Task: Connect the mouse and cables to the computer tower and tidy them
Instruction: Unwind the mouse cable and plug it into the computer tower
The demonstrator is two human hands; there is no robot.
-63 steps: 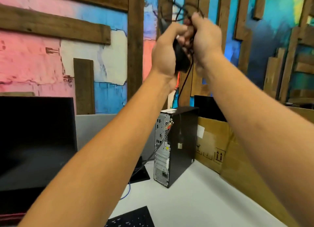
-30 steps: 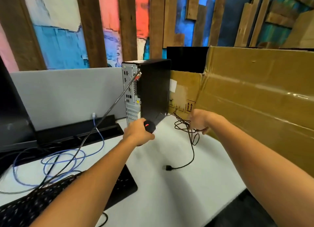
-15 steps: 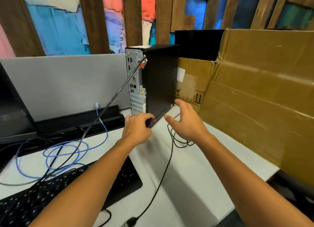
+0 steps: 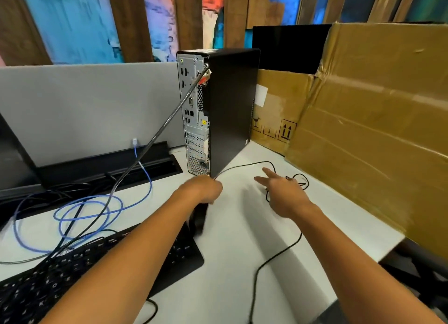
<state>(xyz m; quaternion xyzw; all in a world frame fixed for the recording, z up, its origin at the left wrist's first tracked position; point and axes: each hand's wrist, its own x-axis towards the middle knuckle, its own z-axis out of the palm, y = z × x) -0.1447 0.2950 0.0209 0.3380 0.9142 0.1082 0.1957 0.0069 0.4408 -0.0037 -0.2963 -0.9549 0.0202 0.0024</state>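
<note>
Now the left hand (image 4: 202, 190) is clenched on the black mouse (image 4: 199, 217) at the foot of the upright computer tower (image 4: 230, 105), its thin cable (image 4: 244, 166) arcing right. Right hand (image 4: 284, 195) hovers released, fingers spread, over the cable's loops on the white desk (image 4: 242, 263).

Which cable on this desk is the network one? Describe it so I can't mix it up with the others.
Start at the black computer tower standing at the back of the white desk. Look left of it, in front of the grey partition, above the black keyboard. The network cable lies there in loose loops with one clear-plugged end raised; it alone is blue, the rest being black or grey.
</note>
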